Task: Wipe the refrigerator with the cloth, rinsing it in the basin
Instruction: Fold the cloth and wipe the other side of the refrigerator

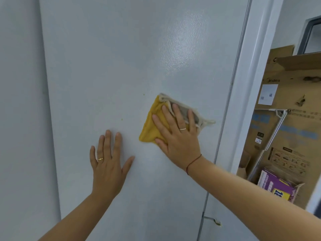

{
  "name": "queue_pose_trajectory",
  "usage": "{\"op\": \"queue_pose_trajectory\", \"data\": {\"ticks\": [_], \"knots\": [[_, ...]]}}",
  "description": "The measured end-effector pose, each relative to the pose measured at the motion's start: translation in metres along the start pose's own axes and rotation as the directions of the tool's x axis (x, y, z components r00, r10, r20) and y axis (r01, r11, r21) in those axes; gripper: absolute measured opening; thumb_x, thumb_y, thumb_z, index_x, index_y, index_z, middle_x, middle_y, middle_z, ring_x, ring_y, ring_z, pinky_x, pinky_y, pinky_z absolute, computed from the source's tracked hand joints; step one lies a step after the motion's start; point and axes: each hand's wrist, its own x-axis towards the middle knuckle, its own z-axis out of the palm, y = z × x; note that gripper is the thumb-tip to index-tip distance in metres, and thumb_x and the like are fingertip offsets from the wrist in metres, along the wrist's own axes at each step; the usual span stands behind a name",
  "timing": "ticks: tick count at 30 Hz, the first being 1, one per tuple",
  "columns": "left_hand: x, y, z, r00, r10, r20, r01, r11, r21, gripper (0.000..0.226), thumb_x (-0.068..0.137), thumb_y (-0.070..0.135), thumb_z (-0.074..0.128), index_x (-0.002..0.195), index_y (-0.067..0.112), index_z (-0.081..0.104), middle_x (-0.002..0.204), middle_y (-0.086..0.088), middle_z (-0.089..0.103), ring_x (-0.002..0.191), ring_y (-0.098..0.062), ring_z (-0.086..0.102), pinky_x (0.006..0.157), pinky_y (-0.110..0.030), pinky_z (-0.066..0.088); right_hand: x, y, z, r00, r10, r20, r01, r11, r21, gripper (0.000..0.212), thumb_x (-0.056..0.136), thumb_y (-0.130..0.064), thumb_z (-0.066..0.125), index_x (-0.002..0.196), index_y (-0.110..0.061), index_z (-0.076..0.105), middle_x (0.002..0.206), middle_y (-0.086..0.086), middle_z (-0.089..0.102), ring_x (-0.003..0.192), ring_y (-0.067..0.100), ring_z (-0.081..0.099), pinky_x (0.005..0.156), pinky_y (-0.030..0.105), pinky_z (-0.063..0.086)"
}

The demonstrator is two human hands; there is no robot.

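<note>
Our right hand [177,134] flat, pressing cloth [152,124] on refrigerator [121,58] | our left hand [107,164] spread bare left of cloth

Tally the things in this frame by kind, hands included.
Hands: 2, left hand and right hand
Cloths: 1, cloth
Refrigerators: 1, refrigerator
Rings: 2, one on each hand
Cardboard boxes: 1, cardboard box
Purple packs: 1, purple pack
Total: 8

My cloth [152,126] is mustard yellow with a grey patch and cream trim at 1 o'clock. The fridge [121,66] is pale grey-white with 2 greenish specks. At 3 o'clock, brown cardboard [293,94] carries blue print; a purple-and-yellow box [276,186] sits at 4.
</note>
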Motion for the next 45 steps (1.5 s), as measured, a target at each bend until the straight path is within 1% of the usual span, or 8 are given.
{"op": "queue_pose_trajectory", "data": {"ticks": [5, 9, 12, 19, 24, 29, 42, 45], "knots": [[-0.013, -0.009, 0.002, 0.998, -0.041, 0.049, 0.042, 0.999, 0.0, 0.076, 0.092, 0.058, 0.028, 0.152, 0.012, 0.023, 0.16, -0.013, 0.017, 0.146, -0.032, 0.019, 0.116, -0.053, 0.013, -0.053, -0.034, 0.012, 0.983, -0.158, 0.089, 0.155, 0.987, 0.034, 0.063, 0.09, -0.05, 0.052, 0.147, -0.027, 0.036, 0.156, 0.003, 0.025, 0.146, 0.028, 0.019, 0.115, 0.057, 0.014], [-0.021, -0.019, 0.002, 0.992, -0.081, 0.092, 0.081, 0.997, 0.002, 0.074, 0.094, 0.06, 0.021, 0.153, 0.014, 0.022, 0.16, -0.011, 0.016, 0.147, -0.03, 0.016, 0.116, -0.053, 0.014, -0.101, -0.055, 0.021, 0.869, -0.444, 0.219, 0.446, 0.894, 0.046, 0.066, 0.086, -0.048, 0.055, 0.146, -0.027, 0.036, 0.158, 0.0, 0.024, 0.146, 0.025, 0.019, 0.118, 0.052, 0.007], [-0.018, -0.029, -0.001, 0.99, -0.098, 0.098, 0.097, 0.995, 0.016, 0.074, 0.094, 0.058, 0.021, 0.152, 0.013, 0.024, 0.161, -0.011, 0.016, 0.147, -0.028, 0.016, 0.116, -0.052, 0.013, -0.088, -0.046, 0.022, 0.817, -0.54, 0.2, 0.541, 0.839, 0.056, 0.068, 0.084, -0.051, 0.055, 0.145, -0.027, 0.037, 0.157, -0.001, 0.025, 0.145, 0.023, 0.02, 0.119, 0.049, 0.005], [-0.001, -0.054, -0.008, 0.985, -0.159, 0.067, 0.157, 0.987, 0.032, 0.073, 0.094, 0.057, 0.022, 0.152, 0.013, 0.024, 0.16, -0.01, 0.018, 0.147, -0.027, 0.017, 0.116, -0.051, 0.011, 0.061, -0.014, 0.01, 0.954, -0.301, -0.009, 0.301, 0.95, 0.077, 0.064, 0.091, -0.055, 0.045, 0.146, -0.025, 0.038, 0.156, 0.004, 0.028, 0.145, 0.027, 0.022, 0.115, 0.054, 0.018], [0.005, -0.073, -0.016, 0.98, -0.198, 0.027, 0.197, 0.98, 0.039, 0.074, 0.096, 0.06, 0.016, 0.152, 0.012, 0.024, 0.159, -0.012, 0.021, 0.146, -0.028, 0.018, 0.114, -0.05, 0.012, 0.149, -0.004, 0.01, 0.982, -0.179, -0.063, 0.181, 0.983, 0.026, 0.064, 0.091, -0.057, 0.041, 0.146, -0.024, 0.039, 0.154, 0.008, 0.031, 0.143, 0.031, 0.026, 0.113, 0.057, 0.015], [0.003, -0.094, -0.018, 0.97, -0.242, 0.005, 0.241, 0.968, 0.067, 0.073, 0.093, 0.057, 0.024, 0.152, 0.012, 0.024, 0.159, -0.012, 0.02, 0.146, -0.029, 0.019, 0.114, -0.05, 0.012, 0.158, -0.039, 0.018, 0.997, -0.049, -0.057, 0.051, 0.998, 0.027, 0.066, 0.093, -0.053, 0.04, 0.149, -0.021, 0.03, 0.156, 0.012, 0.025, 0.145, 0.035, 0.019, 0.114, 0.059, 0.005], [-0.038, -0.119, 0.002, 0.966, -0.255, 0.046, 0.253, 0.966, 0.056, 0.062, 0.098, 0.042, 0.023, 0.152, 0.011, 0.024, 0.158, -0.013, 0.023, 0.143, -0.031, 0.028, 0.113, -0.051, 0.02, -0.005, -0.18, 0.058, 0.92, -0.351, 0.172, 0.339, 0.936, 0.093, 0.075, 0.088, -0.049, 0.052, 0.151, -0.02, 0.025, 0.16, 0.007, 0.014, 0.147, 0.029, 0.013, 0.118, 0.053, 0.001], [-0.05, -0.124, 0.005, 0.957, -0.282, 0.063, 0.278, 0.958, 0.069, 0.062, 0.099, 0.043, 0.022, 0.152, 0.01, 0.024, 0.158, -0.014, 0.024, 0.143, -0.031, 0.027, 0.114, -0.049, 0.017, -0.041, -0.197, 0.066, 0.843, -0.494, 0.211, 0.471, 0.869, 0.155, 0.055, 0.091, -0.034, 0.042, 0.145, -0.021, 0.039, 0.156, 0.005, 0.027, 0.144, 0.027, 0.025, 0.118, 0.05, 0.006]]}}
